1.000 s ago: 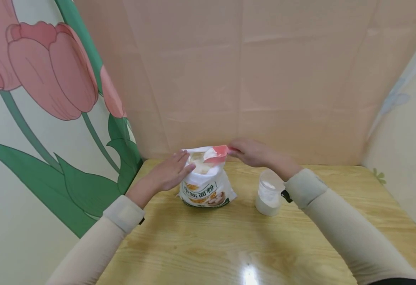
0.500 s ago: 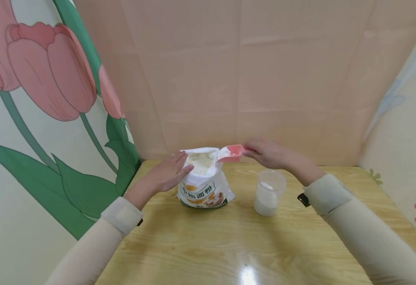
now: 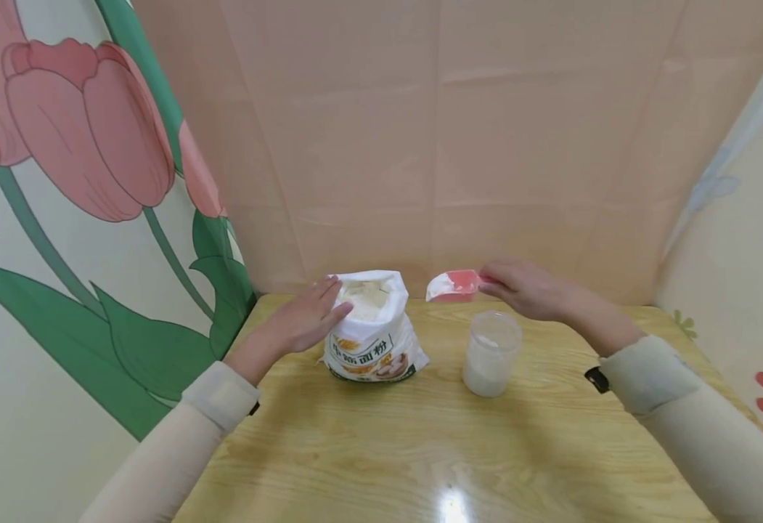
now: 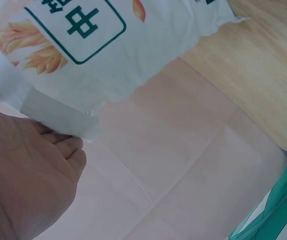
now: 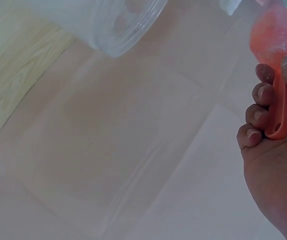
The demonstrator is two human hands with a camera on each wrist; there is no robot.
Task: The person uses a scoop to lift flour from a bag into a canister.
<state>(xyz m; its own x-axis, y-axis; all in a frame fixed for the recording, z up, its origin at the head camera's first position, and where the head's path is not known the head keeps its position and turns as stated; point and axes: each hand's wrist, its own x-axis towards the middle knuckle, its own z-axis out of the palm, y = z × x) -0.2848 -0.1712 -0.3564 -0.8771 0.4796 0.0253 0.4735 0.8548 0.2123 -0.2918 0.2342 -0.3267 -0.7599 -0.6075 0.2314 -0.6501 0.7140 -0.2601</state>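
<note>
A backdrop (image 3: pixel 433 160) closes the table's (image 3: pixel 355 450) far edge behind bag (image 3: pixel 377 349) and jar (image 3: pixel 488 363); right hand (image 3: pixel 521 287) grips scoop (image 3: pixel 453 285), left hand (image 3: pixel 299 319) the bag's rim (image 4: pixel 58 116).

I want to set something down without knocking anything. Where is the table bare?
Widest: the table in front of the bag and jar. Another lies right of the jar, though the right arm hangs over it. Crowded: around the bag, where the left hand rests, and near the jar, where the right hand holds the scoop.
</note>
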